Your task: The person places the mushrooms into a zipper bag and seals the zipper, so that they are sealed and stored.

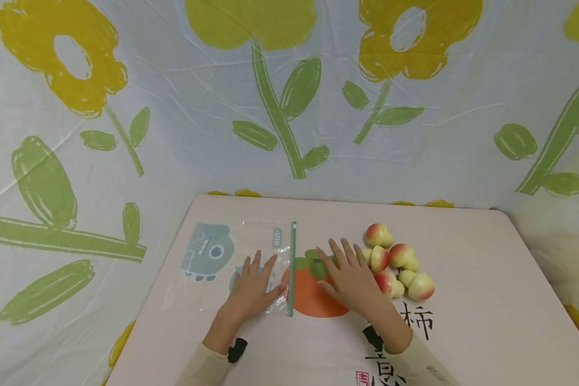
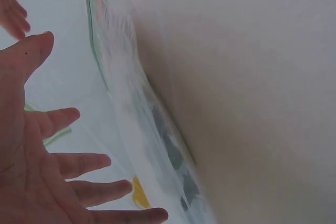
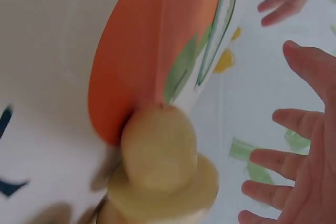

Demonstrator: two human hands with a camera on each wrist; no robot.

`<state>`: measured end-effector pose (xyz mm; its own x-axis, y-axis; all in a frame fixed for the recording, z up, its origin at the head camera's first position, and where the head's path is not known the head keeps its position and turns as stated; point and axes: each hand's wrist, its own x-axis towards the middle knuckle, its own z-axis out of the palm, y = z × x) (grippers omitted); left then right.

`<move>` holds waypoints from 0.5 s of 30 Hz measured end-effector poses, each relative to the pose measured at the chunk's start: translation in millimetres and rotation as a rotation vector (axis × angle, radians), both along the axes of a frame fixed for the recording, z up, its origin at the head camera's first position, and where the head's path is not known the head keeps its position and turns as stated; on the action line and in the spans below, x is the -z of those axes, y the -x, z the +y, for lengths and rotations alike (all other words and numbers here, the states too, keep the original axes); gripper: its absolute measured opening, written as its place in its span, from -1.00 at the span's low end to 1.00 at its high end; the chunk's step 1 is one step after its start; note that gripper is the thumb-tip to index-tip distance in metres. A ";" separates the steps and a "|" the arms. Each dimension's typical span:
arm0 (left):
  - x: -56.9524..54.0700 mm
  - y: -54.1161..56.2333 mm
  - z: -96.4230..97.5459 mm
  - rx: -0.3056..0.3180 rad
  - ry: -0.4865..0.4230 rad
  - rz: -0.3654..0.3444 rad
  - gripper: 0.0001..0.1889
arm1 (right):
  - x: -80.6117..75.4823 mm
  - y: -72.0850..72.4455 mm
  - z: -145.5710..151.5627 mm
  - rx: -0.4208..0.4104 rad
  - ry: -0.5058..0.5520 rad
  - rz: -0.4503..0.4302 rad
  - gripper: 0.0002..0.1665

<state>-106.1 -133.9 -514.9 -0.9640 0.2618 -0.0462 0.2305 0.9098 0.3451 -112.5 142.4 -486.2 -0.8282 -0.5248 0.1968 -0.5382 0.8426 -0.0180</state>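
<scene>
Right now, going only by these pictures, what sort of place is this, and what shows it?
Perhaps an indoor corner set up for tabletop work: a creased, flower-printed sheet rises behind a pale table, where a clear bag and several peach-like fruits lie.

Part of the bag is covered right now by the left hand, and the orange picture is partly blocked by the right hand. Some fruit is masked there too! The writing is interrupted by the right sleeve, whose small mark can't be read. From the left wrist, fruit is blurred and clipped at the top; from the right, it's cropped below.
</scene>
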 end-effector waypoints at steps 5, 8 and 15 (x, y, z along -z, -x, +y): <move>2.5 0.3 0.1 0.003 -0.015 -0.055 -0.18 | 7.6 1.3 -19.0 -0.027 -0.040 -0.075 -0.19; 3.7 0.3 0.1 -0.001 -0.025 -0.084 -0.18 | 10.7 1.9 -28.7 -0.063 -0.047 -0.076 -0.24; 5.1 0.5 1.8 -0.002 -0.036 -0.118 -0.20 | 20.2 2.4 -41.4 -0.111 -0.040 -0.118 -0.36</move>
<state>-106.6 -132.1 -519.9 -0.9529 0.2637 -0.1501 0.1849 0.8968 0.4019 -114.9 101.0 -506.5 -0.7811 -0.6194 0.0791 -0.6238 0.7797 -0.0543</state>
